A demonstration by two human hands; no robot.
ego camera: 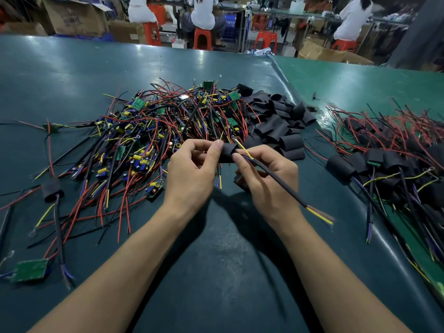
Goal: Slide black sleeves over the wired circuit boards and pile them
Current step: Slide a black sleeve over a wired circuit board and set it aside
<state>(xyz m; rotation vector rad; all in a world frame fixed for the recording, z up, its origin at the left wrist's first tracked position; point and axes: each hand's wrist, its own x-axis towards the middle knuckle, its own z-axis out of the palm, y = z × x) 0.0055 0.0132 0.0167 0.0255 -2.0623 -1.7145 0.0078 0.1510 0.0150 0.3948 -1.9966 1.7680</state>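
Two hands are working a black sleeve above the green table.

The left hand [192, 164] is pinching the black sleeve [227, 152], while the right hand [266, 174] is gripping its black cable [283, 188]; unsleeved boards [153, 131] are lying beyond, the finished pile [389, 155] at right.

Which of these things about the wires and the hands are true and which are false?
1. Both hands hold one black sleeve. True.
2. The spare sleeves lie left of the bare-board heap. False: they lie to its right.
3. The finished pile is on the right. True.
4. The right hand is empty. False: its fingers pinch wires at the sleeve's mouth.
5. The left hand lies flat on the table. False: it grips the sleeve.
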